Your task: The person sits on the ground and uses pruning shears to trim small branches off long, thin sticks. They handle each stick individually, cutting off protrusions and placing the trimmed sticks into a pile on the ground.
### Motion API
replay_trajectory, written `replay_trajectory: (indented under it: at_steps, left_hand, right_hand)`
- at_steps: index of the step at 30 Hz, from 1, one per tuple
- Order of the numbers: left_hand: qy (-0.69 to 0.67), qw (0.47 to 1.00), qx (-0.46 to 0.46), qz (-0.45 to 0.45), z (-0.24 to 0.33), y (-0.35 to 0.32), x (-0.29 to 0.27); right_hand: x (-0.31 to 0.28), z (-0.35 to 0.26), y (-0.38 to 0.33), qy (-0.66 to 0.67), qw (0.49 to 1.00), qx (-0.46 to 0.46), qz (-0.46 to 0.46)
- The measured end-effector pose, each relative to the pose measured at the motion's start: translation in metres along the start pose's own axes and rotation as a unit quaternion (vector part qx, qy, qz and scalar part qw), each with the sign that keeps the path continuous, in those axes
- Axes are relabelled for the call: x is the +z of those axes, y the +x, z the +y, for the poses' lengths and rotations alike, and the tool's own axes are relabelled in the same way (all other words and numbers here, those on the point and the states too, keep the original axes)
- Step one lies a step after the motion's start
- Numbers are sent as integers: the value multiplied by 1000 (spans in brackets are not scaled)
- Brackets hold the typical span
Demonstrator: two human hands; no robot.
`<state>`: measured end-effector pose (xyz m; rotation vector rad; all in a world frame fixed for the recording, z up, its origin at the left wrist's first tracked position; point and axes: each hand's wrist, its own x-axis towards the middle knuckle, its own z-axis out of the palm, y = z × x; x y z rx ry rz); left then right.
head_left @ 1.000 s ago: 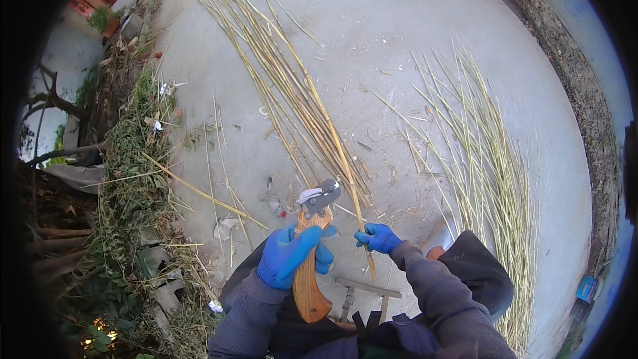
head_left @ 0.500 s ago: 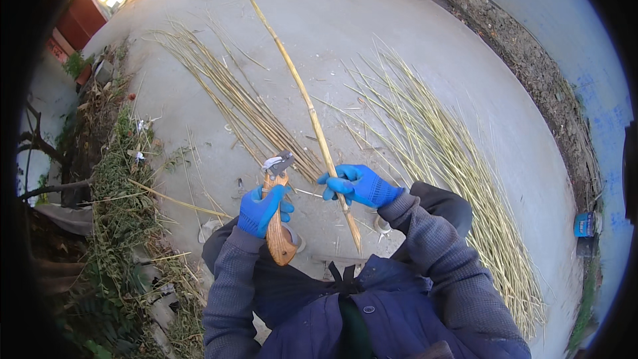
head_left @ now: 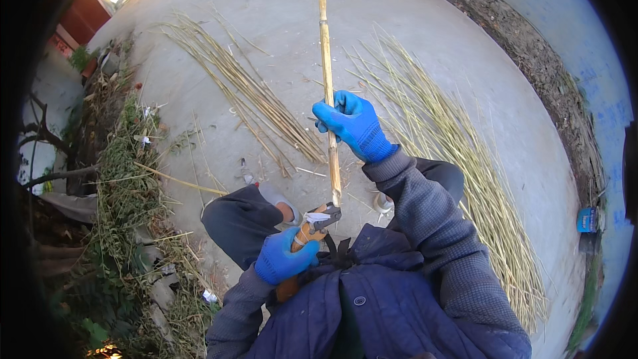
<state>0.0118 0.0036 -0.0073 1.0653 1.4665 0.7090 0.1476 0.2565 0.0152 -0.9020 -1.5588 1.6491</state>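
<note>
Stalk (head_left: 325,60) points straight away; right hand (head_left: 352,123) grips it, left (head_left: 282,259) clasps pruner (head_left: 312,226).

A single head-worn fisheye view looks steeply down from close above the person's dark jacket (head_left: 372,306), facing forward over the concrete ground (head_left: 266,20) beyond it.

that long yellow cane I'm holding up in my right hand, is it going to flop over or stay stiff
The cane probably stays stiff: it runs straight from the right hand to the picture's top edge with no sag. It seems light, since one gloved hand holds it up. Being round, it may roll if laid on the concrete ground.
</note>
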Motion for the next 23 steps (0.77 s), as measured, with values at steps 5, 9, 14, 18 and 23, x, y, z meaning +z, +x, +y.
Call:
replay_trajectory:
  at_steps: [5,9,14,18,23]
  left_hand:
    - [-73,997,-15,-32,-1,-1,1]
    - [-154,986,-29,-63,3,-3,-3]
    - [-176,979,-36,-96,4,-4,-8]
    - [-167,982,-19,-85,-1,-4,-8]
    - [-34,999,21,-19,-4,-1,-2]
  right_hand:
    - [-2,-8,-9,36,999,-15,7]
    - [-13,-7,-12,54,998,-27,-8]
    - [-19,4,-12,101,994,-34,-19]
    - [-15,3,-15,94,995,-31,-23]
    - [-9,-10,-20,12,1000,-3,-10]
